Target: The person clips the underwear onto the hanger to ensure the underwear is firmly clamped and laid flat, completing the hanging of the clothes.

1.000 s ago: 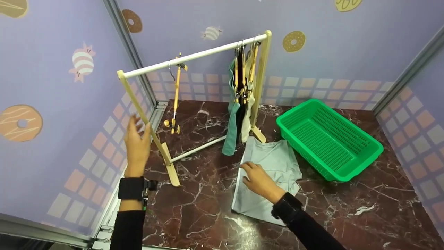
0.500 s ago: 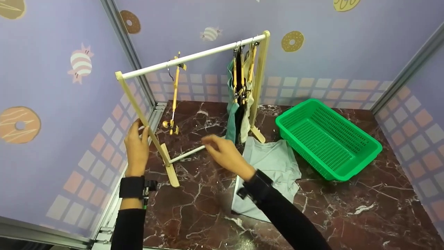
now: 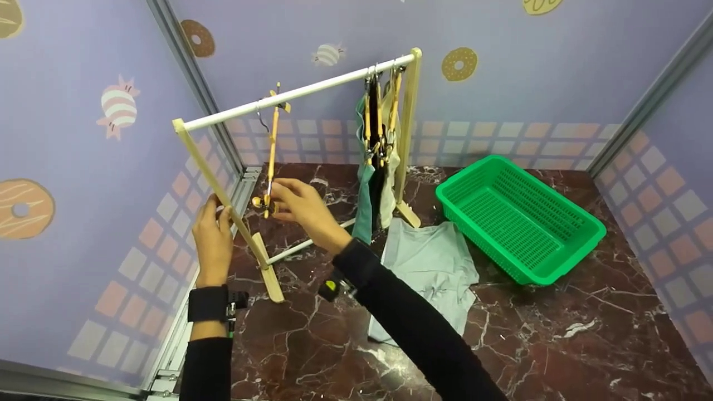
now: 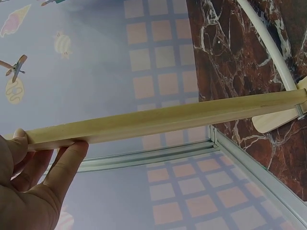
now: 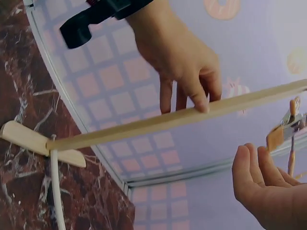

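My left hand (image 3: 214, 242) holds the near upright post (image 3: 209, 172) of a wooden clothes rack, with thumb and fingers on either side of it in the left wrist view. My right hand (image 3: 306, 211) reaches to the lower end of a bare clip hanger (image 3: 273, 145) that hangs from the rack's white rail (image 3: 317, 87). Seen from the right wrist, the right fingertips are right beside one of the hanger's clips (image 5: 276, 138), not closed round it. A light grey garment (image 3: 426, 256), partly behind the right sleeve, lies flat on the marbled table (image 3: 312, 345).
At the rail's far end hang several garments on clip hangers, among them a teal one (image 3: 365, 200) and a cream one (image 3: 389, 195). A green plastic basket (image 3: 521, 267) stands at the right. Patterned walls (image 3: 479, 28) enclose the table.
My right hand has gone from over the grey garment leftward to the bare hanger's lower end. My left hand has closed onto the rack's post. The view has shifted slightly.
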A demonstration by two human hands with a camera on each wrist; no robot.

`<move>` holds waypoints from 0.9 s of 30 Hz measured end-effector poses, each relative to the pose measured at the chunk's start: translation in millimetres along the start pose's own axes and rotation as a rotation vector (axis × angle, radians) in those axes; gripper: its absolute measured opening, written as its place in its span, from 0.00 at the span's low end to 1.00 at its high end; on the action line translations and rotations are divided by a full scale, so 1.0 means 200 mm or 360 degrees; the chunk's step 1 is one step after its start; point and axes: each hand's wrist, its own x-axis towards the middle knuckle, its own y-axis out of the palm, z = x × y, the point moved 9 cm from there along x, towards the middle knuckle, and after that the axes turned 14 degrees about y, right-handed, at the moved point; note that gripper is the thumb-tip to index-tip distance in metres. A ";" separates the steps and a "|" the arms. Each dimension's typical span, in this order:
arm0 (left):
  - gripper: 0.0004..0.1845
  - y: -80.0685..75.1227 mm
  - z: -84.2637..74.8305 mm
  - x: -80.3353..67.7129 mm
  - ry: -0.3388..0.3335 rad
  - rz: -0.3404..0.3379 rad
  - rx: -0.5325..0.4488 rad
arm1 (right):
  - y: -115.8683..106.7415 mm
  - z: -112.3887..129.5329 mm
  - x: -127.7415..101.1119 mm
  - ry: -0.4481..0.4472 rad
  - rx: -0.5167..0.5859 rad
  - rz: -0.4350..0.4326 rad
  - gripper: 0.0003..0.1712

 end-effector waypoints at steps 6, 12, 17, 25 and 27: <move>0.21 0.00 -0.01 0.01 0.0036 -0.0025 0.0010 | 0.08 0.06 0.01 0.0019 -0.0011 0.0027 0.19; 0.21 0.01 -0.01 0.01 0.0041 -0.0026 -0.0022 | 0.08 0.09 0.00 0.0023 0.0026 0.0028 0.17; 0.22 0.02 0.00 0.00 0.0015 -0.0010 -0.0026 | 0.08 0.10 -0.01 0.0015 0.0117 0.0074 0.13; 0.22 0.00 0.00 -0.01 -0.0032 -0.0010 -0.0030 | 0.11 0.17 -0.05 -0.0080 0.0194 0.0173 0.13; 0.22 0.00 0.00 -0.01 -0.0026 -0.0015 -0.0038 | 0.12 0.20 -0.07 -0.0129 0.0171 0.0199 0.13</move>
